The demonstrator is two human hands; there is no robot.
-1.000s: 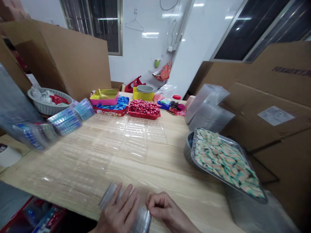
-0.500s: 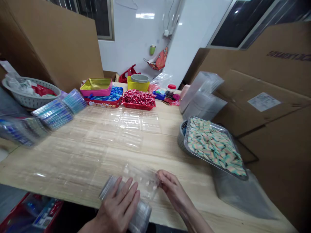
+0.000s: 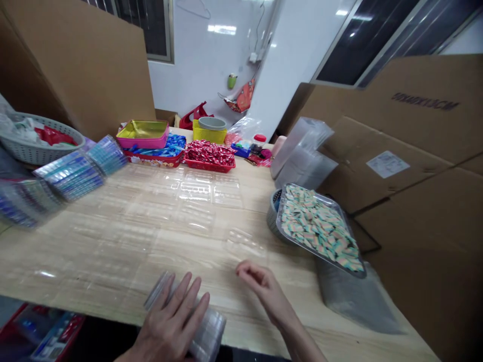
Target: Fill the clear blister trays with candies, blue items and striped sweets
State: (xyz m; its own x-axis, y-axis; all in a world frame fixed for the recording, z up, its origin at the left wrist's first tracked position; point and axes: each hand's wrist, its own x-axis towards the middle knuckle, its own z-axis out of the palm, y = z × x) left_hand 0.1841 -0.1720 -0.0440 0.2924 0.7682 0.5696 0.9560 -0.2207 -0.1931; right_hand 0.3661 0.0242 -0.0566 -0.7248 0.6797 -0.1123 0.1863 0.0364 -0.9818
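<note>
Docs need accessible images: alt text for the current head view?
A person's left hand lies spread on a stack of clear plastic trays at the near edge of a pale tabletop; the right hand, loosely curled, is near a single clear tray. More clear trays lie in rows, with red-wrapped pieces behind them and a tray of striped pieces at right.
</note>
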